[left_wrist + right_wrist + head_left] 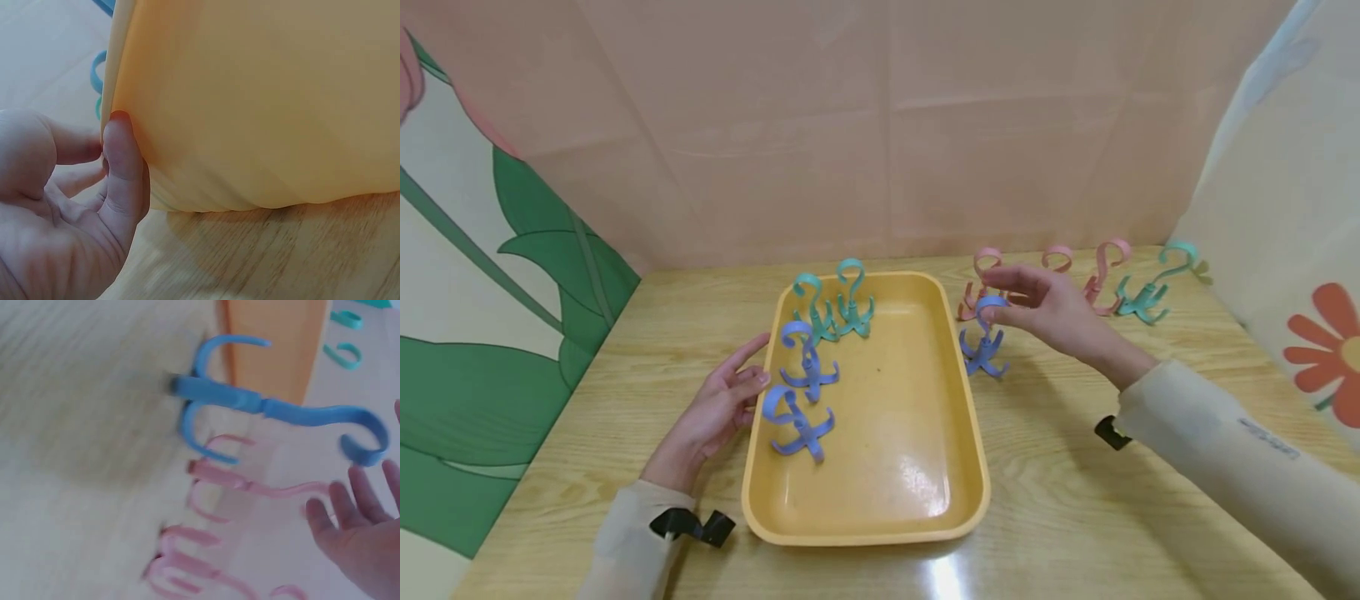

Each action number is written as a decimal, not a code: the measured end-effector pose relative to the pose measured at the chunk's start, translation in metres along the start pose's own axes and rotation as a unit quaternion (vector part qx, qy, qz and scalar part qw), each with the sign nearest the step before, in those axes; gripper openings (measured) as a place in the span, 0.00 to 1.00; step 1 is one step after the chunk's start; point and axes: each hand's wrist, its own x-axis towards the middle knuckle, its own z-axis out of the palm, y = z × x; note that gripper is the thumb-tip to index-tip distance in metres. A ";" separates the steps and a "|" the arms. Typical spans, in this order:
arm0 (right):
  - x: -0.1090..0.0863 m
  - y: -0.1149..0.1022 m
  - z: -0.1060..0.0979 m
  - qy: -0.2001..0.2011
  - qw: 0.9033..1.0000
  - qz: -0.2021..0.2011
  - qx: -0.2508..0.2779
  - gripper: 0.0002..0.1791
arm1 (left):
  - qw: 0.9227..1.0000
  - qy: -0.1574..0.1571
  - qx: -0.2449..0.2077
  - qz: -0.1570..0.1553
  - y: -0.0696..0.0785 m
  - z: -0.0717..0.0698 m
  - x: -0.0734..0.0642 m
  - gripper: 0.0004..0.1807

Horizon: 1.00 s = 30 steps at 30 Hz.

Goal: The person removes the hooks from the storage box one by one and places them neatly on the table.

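Note:
At the left rim of the yellow tray, my left hand pinches the edge between thumb and fingers; the left wrist view shows the grip on the tray wall. My right hand reaches over the table right of the tray. Its fingers are extended, with the thumb beside the curled top of a blue four-claw hook hanger. In the right wrist view the spread fingers lie right at the curl of that upright blue hanger. Two blue hangers and two green ones stand along the tray's left side.
Several pink hook hangers stand behind the right hand, partly hidden by it. A green hanger leans at the far right of the wooden table. A pinkish sheet closes off the back, with patterned sheets at both sides.

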 end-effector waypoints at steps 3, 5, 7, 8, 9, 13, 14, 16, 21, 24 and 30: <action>0.000 -0.014 0.002 0.016 1.000 -0.023 -0.009 0.30 | 1.000 0.000 0.001 -0.002 0.000 0.000 0.000 0.35; -0.002 -0.025 0.006 0.026 0.999 -0.035 -0.013 0.32 | 1.000 0.000 0.002 -0.002 0.001 0.000 0.000 0.35; -0.004 -0.036 0.010 0.036 0.998 -0.042 -0.017 0.32 | 1.000 0.000 0.003 -0.002 0.001 0.000 0.000 0.35; -0.005 -0.041 0.013 0.041 0.998 -0.045 -0.017 0.32 | 1.000 0.000 0.003 -0.001 0.001 0.000 0.000 0.35; -0.007 -0.045 0.017 0.046 0.998 -0.045 -0.016 0.31 | 1.000 0.000 0.003 -0.001 0.001 0.000 0.000 0.35; -0.008 -0.060 0.030 0.056 0.997 -0.054 -0.013 0.28 | 1.000 -0.002 0.002 0.000 0.000 0.000 -0.001 0.35; -0.007 -0.063 0.033 0.057 0.996 -0.060 -0.014 0.28 | 1.000 -0.002 0.002 0.001 0.000 0.000 -0.001 0.35; -0.006 -0.070 0.040 0.057 0.996 -0.071 -0.024 0.26 | 1.000 -0.002 0.002 0.002 0.000 0.000 -0.001 0.35; -0.001 -0.090 0.056 0.042 0.994 -0.101 -0.031 0.24 | 1.000 -0.001 0.004 0.002 0.000 0.000 -0.001 0.35; 0.003 -0.101 0.067 0.013 0.993 -0.119 -0.002 0.22 | 1.000 -0.001 0.005 0.001 0.000 -0.001 -0.001 0.35; 0.012 -0.119 0.091 -0.066 0.983 -0.155 0.079 0.16 | 1.000 -0.004 0.002 0.002 0.000 -0.001 -0.001 0.35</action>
